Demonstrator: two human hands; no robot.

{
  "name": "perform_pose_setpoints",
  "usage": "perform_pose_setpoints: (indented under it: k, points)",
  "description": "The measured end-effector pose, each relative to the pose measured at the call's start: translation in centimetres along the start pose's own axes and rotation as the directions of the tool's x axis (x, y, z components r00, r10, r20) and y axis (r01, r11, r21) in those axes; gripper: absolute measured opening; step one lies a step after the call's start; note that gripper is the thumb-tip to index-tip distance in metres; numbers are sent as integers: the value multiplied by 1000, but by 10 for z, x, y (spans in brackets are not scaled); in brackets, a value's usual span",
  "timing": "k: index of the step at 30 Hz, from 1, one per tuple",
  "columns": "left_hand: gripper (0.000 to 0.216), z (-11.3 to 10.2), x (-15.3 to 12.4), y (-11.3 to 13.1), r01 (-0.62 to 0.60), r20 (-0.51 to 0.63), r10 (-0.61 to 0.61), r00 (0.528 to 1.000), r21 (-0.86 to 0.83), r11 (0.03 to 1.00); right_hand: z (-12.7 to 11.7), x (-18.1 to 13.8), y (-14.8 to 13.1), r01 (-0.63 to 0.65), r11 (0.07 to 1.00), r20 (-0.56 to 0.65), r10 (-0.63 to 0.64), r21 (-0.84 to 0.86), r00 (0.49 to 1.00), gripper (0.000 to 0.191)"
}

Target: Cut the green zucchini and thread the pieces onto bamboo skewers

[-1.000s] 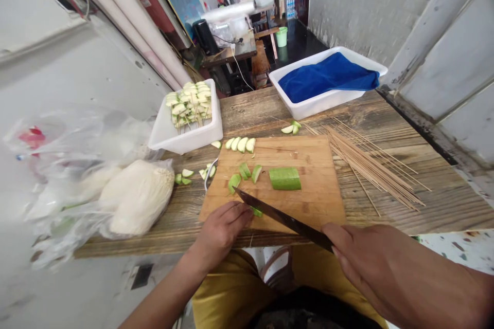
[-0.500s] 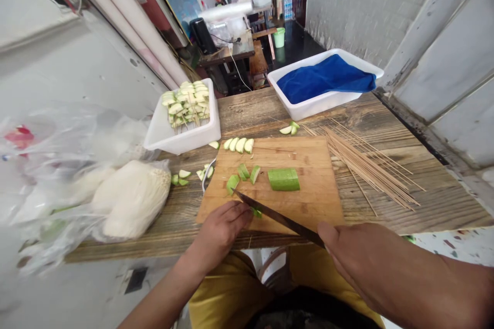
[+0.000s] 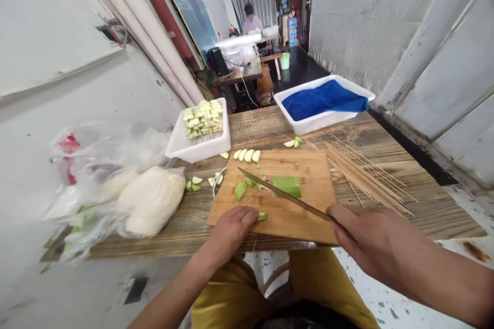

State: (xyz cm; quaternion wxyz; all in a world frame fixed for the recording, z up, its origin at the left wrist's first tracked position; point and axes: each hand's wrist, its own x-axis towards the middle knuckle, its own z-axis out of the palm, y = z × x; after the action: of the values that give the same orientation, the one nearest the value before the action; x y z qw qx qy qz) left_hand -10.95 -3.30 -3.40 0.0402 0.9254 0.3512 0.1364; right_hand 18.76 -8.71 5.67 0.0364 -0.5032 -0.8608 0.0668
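Observation:
My right hand (image 3: 351, 229) is closed around the handle of a long kitchen knife (image 3: 287, 196). Its blade slants across the wooden cutting board (image 3: 309, 216), over several cut zucchini chunks (image 3: 241, 190) and beside a larger zucchini piece (image 3: 291, 187). At the board's near left, my left hand (image 3: 235, 223) has its fingers closed on a small zucchini piece (image 3: 262, 216), partly hidden by the fingertips. Along the far left of the board lies a row of zucchini slices (image 3: 247, 156), with a thin skewer beside them.
A white tub (image 3: 200, 150) of skewered slices stands behind the board. A white tray (image 3: 304, 126) holds a blue cloth (image 3: 324, 100). Bamboo skewers (image 3: 366, 180) lie at right. Bagged pale noodles (image 3: 152, 203) are at left. Someone (image 3: 252, 23) sits far back.
The knife has risen from beside my left fingers and moved away, its tip now over the cut chunks. My left hand stays low on the board. The whole view has shifted slightly.

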Motion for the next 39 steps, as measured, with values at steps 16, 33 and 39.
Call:
perform_pose_setpoints:
  k: [16, 33, 39]
  points:
    - [31, -66, -1, 2, 369, -258, -711, 654, -711, 598, 11, 48, 53, -243, 888, -208, 172, -390, 963, 13]
    - [30, 24, 29, 26, -82, -193, 57, 980, -126, 989, 44, -39, 137, -724, 615, -271, 673, -313, 689, 21]
    - [29, 28, 17, 18, -96, -141, 86, 986, -59, 994, 55, -32, 180, -786, 557, -252, 747, -269, 616, 26]
